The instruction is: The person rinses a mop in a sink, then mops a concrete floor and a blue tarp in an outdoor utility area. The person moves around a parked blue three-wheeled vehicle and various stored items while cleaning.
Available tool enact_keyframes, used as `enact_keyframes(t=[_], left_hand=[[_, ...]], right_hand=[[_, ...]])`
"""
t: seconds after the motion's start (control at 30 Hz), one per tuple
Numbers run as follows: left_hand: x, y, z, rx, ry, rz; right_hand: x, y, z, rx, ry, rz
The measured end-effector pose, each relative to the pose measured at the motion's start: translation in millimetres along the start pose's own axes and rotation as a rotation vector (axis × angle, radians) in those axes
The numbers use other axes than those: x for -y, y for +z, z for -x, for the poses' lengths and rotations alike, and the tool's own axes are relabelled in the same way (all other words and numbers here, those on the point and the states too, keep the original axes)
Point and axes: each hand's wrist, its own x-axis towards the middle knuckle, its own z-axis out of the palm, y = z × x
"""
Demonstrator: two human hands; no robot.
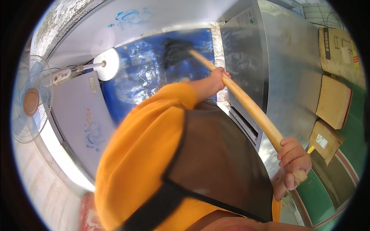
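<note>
My left hand (219, 78) is closed around the middle of a pale wooden handle (251, 108). Near the butt of this handle, my right hand (294, 161) grips it, and the rounded end shows beside the fingers. The handle slants from lower right to upper left. At its far end is a dark, motion-blurred mop or broom head (176, 52), over a shiny blue sheet (138, 72) on the floor; which kind of head cannot be told. A dark brown apron (216, 150) over an orange top fills the centre.
A pedestal fan (31, 102) with a round white base (108, 65) is at the left, beside a pale cabinet or appliance (83, 115). A metal-sided unit (292, 75) stands right of the blue sheet. Cardboard boxes (334, 101) line the far right.
</note>
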Motion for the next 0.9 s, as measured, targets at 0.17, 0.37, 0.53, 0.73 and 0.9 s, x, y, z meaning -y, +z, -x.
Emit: enact_keyframes(t=[0.17, 0.37, 0.53, 0.73, 0.9], left_hand=[[30.6, 52.2, -0.1, 0.089, -0.074, -0.061], [21.8, 91.3, 17.1, 0.183, -0.05, 0.048], [-27.2, 79.6, 7.7, 0.266, -0.031, 0.162], [-101.7, 49.0, 37.7, 0.351, -0.015, 0.292], [-193.3, -11.9, 53.6, 0.366, 0.045, 0.479]], right_hand=[[11.8, -27.9, -3.5, 0.13, -0.09, 0.106], [17.5, -51.9, -23.0, 0.225, -0.189, 0.067], [14.3, -19.4, -81.3, 0.581, -0.245, 0.043], [24.6, 52.3, -147.5, 0.814, -0.32, -0.052], [22.2, 126.7, -202.9, 0.981, -0.365, -0.179]])
